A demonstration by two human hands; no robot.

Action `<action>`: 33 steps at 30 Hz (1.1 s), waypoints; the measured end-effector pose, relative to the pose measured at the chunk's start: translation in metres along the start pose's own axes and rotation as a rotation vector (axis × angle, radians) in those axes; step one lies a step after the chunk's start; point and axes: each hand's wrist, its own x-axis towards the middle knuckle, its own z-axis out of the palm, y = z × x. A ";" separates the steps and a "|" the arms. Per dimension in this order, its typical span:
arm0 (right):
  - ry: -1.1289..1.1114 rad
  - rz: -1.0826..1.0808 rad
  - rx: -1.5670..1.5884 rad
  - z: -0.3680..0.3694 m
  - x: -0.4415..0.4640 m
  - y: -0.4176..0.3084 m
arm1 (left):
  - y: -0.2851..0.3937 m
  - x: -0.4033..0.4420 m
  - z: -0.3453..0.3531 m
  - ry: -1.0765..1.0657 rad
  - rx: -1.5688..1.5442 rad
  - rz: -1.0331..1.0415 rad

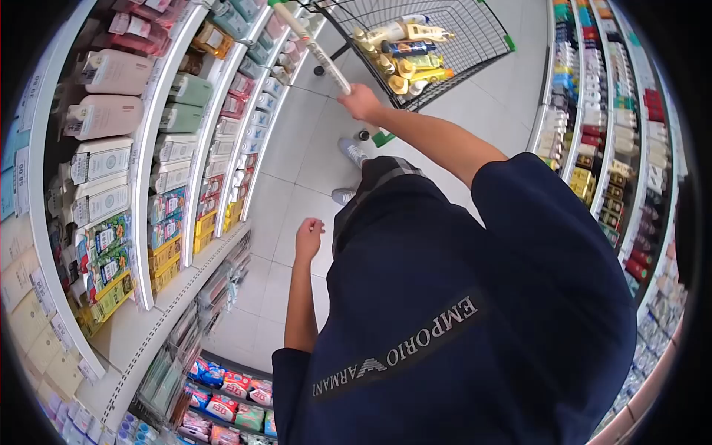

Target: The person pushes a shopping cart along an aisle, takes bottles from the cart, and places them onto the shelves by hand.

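My right hand [361, 101] is closed around the end of the pale handle bar [315, 52] of a shopping cart [475, 74]. Inside the wire basket lie several bottles [408, 49], mostly yellow, gold and cream, with one dark blue among them. Down at my side hangs my left hand [309, 236], its fingers loosely bent and nothing visible in it. It is apart from the shelves on the left.
Along the left, white shelves [141, 245] hold pink bottles [111, 115], green bottles [184, 117] and boxed goods. More stocked shelves [589, 111] line the right. Colourful packs [222, 406] fill a low rack behind. Tiled floor [285, 163] runs between, with my shoes [351, 152] on it.
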 end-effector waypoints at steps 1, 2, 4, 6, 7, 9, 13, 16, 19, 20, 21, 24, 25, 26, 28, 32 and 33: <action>0.008 0.008 0.003 -0.001 -0.001 0.001 | 0.018 0.005 0.000 0.012 0.013 0.051; 0.015 0.013 0.008 -0.003 -0.002 0.001 | 0.035 0.008 -0.002 0.026 0.027 0.103; -0.035 0.014 0.087 0.037 -0.039 0.006 | 0.043 -0.025 -0.030 0.089 0.059 0.110; -0.043 0.011 0.071 0.030 -0.044 0.013 | 0.069 -0.010 -0.021 0.124 -0.030 0.187; -0.042 0.011 0.076 0.034 -0.047 0.017 | 0.078 -0.007 -0.022 0.124 -0.025 0.188; -0.046 -0.017 0.067 0.043 -0.054 0.025 | 0.095 -0.006 -0.021 0.112 -0.112 0.204; -0.141 -0.007 0.130 0.058 -0.072 0.033 | 0.143 -0.006 -0.001 0.135 -0.209 0.172; -0.267 0.029 0.202 0.055 -0.091 0.036 | 0.159 0.012 0.017 0.167 -0.213 0.199; -0.352 -0.218 -0.033 0.042 -0.087 0.058 | 0.174 0.035 0.043 0.257 -0.150 0.185; -0.367 -0.200 -0.014 0.033 -0.085 0.068 | 0.181 0.036 0.051 0.233 -0.155 0.167; -0.560 -0.139 0.184 0.011 -0.081 0.070 | 0.191 0.040 0.063 0.211 -0.167 0.156; -0.840 -0.022 0.392 -0.062 -0.060 0.081 | 0.204 0.038 0.104 0.495 -0.525 -0.068; -0.906 0.005 0.371 -0.087 -0.047 0.084 | 0.206 0.036 0.104 0.510 -0.505 -0.081; -0.903 0.044 0.418 -0.116 -0.034 0.085 | 0.208 0.037 0.103 0.571 -0.389 -0.168; -0.803 0.080 0.435 -0.145 0.006 0.107 | 0.152 0.053 0.095 0.735 -0.035 -0.094; -0.359 -0.122 -0.123 -0.124 0.128 0.211 | 0.148 0.050 0.097 0.839 0.030 -0.161; -0.338 -0.151 -0.300 -0.116 0.156 0.233 | 0.178 0.045 0.101 0.796 -0.209 -0.201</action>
